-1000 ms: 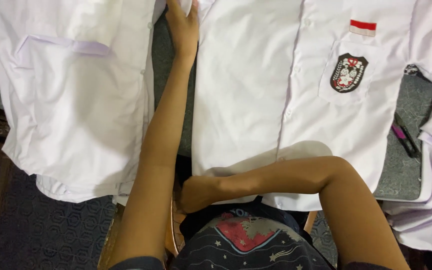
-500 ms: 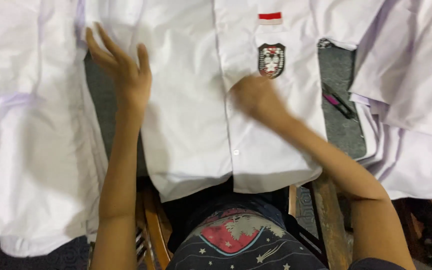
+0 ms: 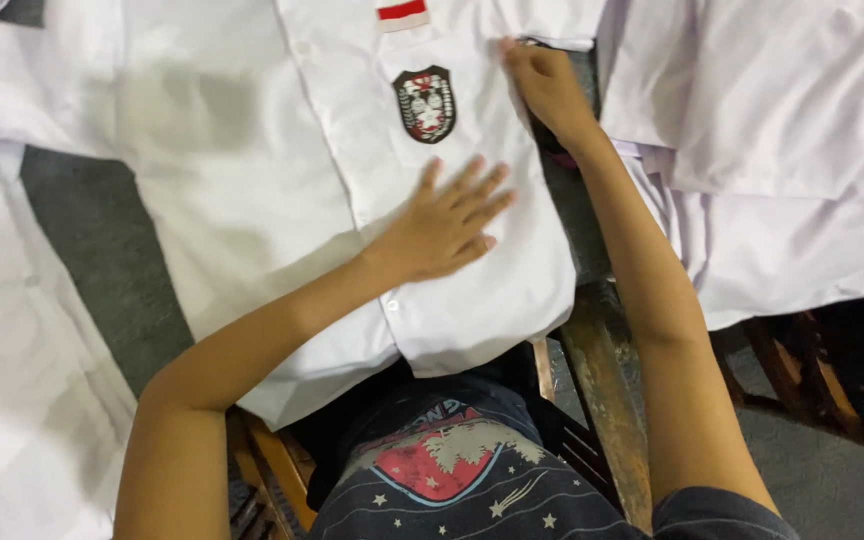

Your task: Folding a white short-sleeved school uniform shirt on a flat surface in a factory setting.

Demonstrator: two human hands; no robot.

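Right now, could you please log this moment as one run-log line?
left hand: flat on white shirt | right hand: at shirt's right edge | badge: uncovered

white shirt (image 3: 282,200) | flat, front up | black crest badge (image 3: 425,103) on chest

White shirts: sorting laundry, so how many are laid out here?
3: the badge shirt under both hands, one at left, one at right. More may lie hidden.

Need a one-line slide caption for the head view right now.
Left hand flat on a white badge shirt; right hand grips its right edge.
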